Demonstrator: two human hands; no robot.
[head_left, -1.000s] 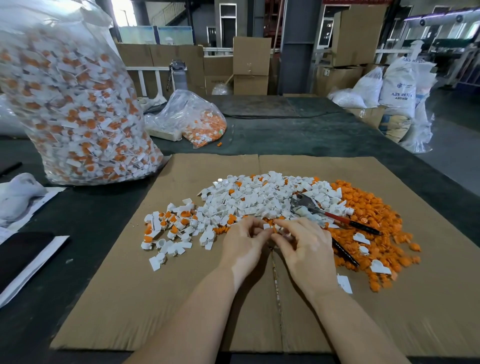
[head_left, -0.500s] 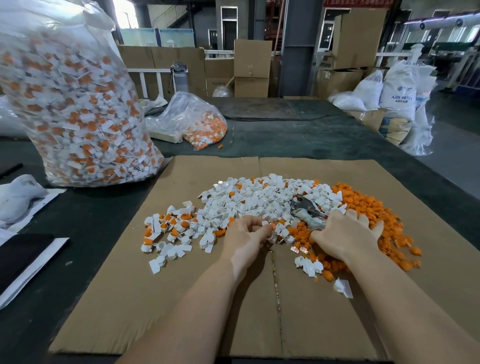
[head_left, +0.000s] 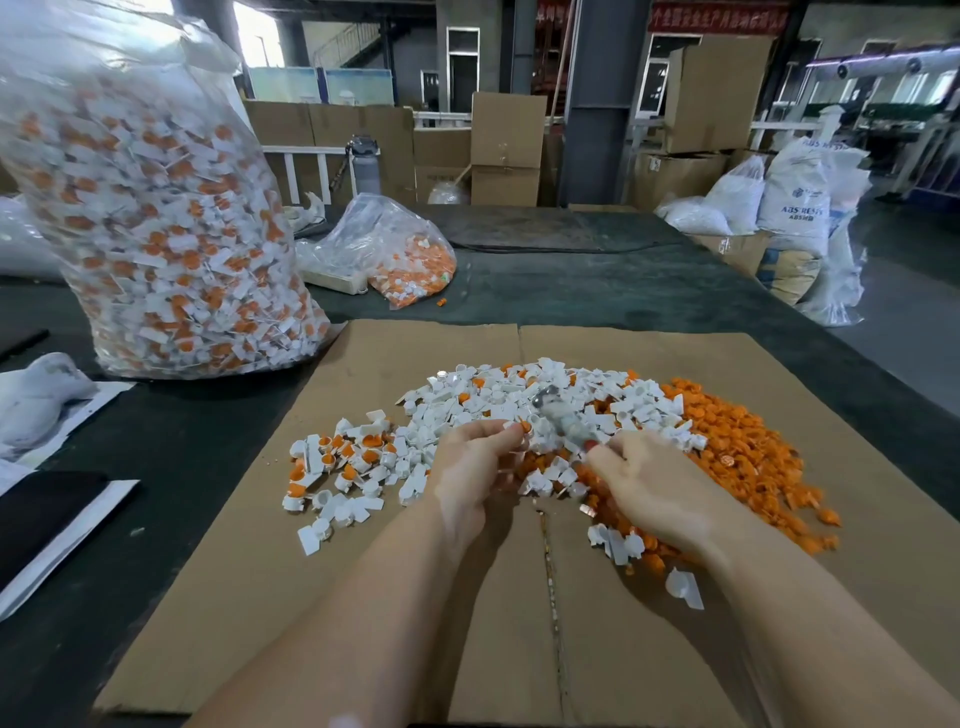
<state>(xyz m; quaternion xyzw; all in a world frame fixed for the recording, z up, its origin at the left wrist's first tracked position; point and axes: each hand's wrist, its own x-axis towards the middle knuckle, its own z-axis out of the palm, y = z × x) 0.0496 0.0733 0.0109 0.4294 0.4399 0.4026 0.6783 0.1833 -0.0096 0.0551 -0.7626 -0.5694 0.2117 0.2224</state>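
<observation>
A heap of small white plastic pieces (head_left: 519, 392) lies on a cardboard sheet (head_left: 363, 597), with a pile of orange caps (head_left: 737, 447) to its right. Left of the heap lie assembled white pieces with orange caps (head_left: 353, 462). My left hand (head_left: 475, 470) pinches a small white and orange piece (head_left: 522, 428) at its fingertips. My right hand (head_left: 654, 491) grips the handles of a pair of pliers (head_left: 556, 415). The metal head of the pliers is blurred and points at the pinched piece. The handles are hidden in my palm.
A big clear bag (head_left: 156, 234) full of white and orange pieces stands at the back left. A smaller bag (head_left: 400, 254) lies behind the cardboard. White cloth (head_left: 36, 400) and a black flat object (head_left: 36, 514) lie at the left. Sacks (head_left: 795, 202) and boxes stand beyond the table's right edge.
My right hand left the left hand, reached right onto the pliers lying on the pile, took them up and brought their head towards the left hand's piece.
</observation>
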